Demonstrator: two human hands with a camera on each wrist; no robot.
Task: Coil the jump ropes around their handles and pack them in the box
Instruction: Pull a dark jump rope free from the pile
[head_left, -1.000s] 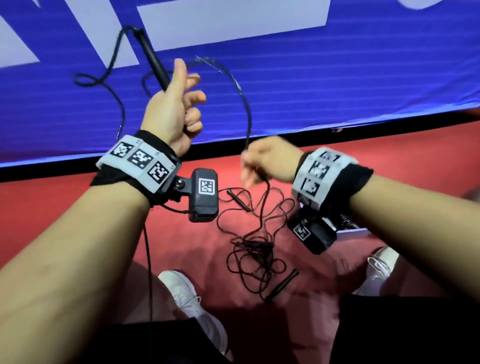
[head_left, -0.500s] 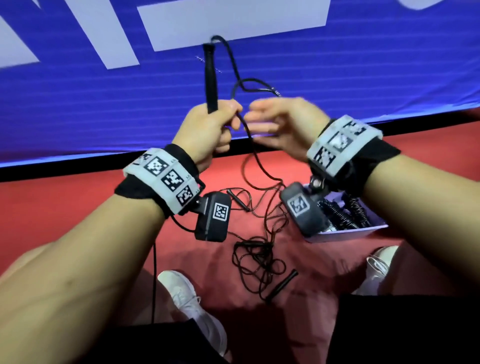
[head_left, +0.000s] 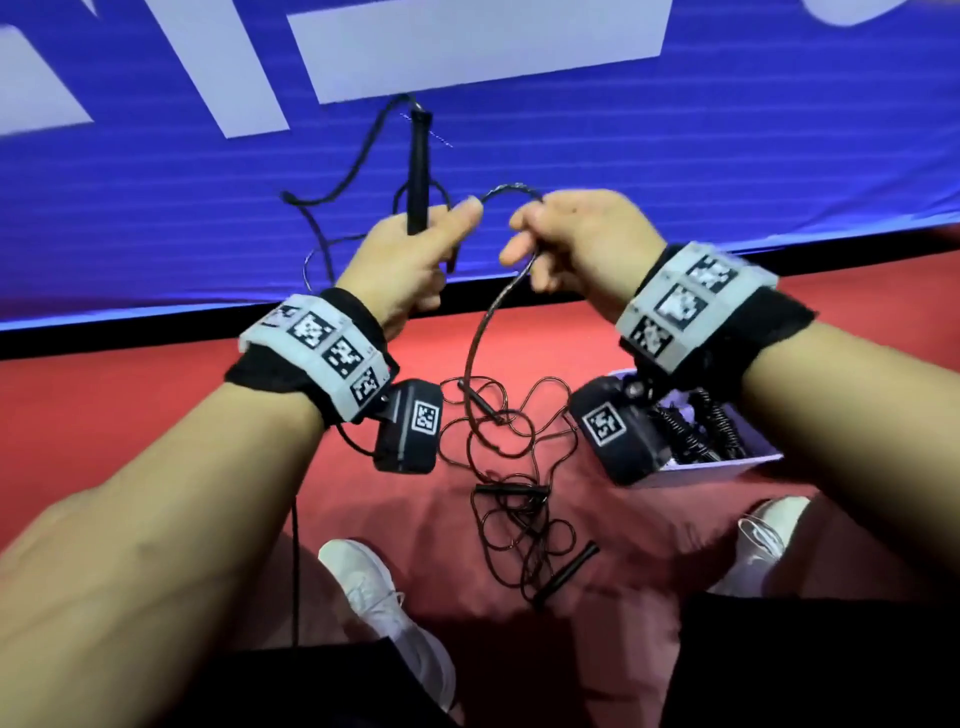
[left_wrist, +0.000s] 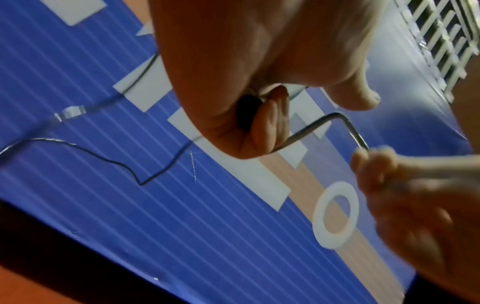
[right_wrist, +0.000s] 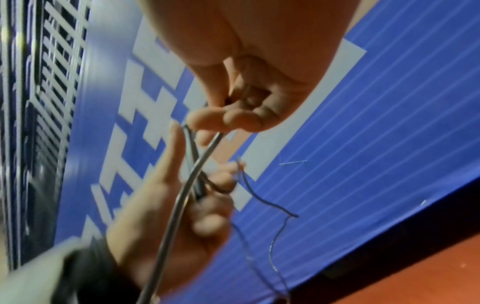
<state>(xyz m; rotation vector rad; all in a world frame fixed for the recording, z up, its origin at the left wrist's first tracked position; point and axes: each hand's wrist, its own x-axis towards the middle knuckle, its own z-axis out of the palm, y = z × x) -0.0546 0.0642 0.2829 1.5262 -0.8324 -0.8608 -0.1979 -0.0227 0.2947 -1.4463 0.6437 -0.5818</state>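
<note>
Hands raised level at mid-frame, close together but apart: the left hand (head_left: 410, 262) is wrapped around the lower end of a black jump-rope handle (head_left: 418, 171), which stands nearly upright above the fist, while the right hand (head_left: 576, 244) pinches the cord (head_left: 511, 189) of that rope between thumb and fingers. A short arc of cord bridges the gap between the two hands; in the left wrist view it shows as a sharp bend between the fists (left_wrist: 337, 119). From the right hand the cord hangs in a long curve to the red floor (head_left: 130, 415). More cord leaves the handle's top and loops loosely to the left against the blue banner (head_left: 727, 156) behind.

Below the hands, a tangle of loose jump ropes (head_left: 514, 499) lies on the floor between the person's white shoes (head_left: 374, 587), with several black handles among it, one (head_left: 566, 574) at its near edge. Right of the tangle, partly hidden by the right wrist camera (head_left: 613, 431), stands a pale purple box (head_left: 727, 465) holding ropes (head_left: 691, 431) already coiled around their handles; how many cannot be told.
</note>
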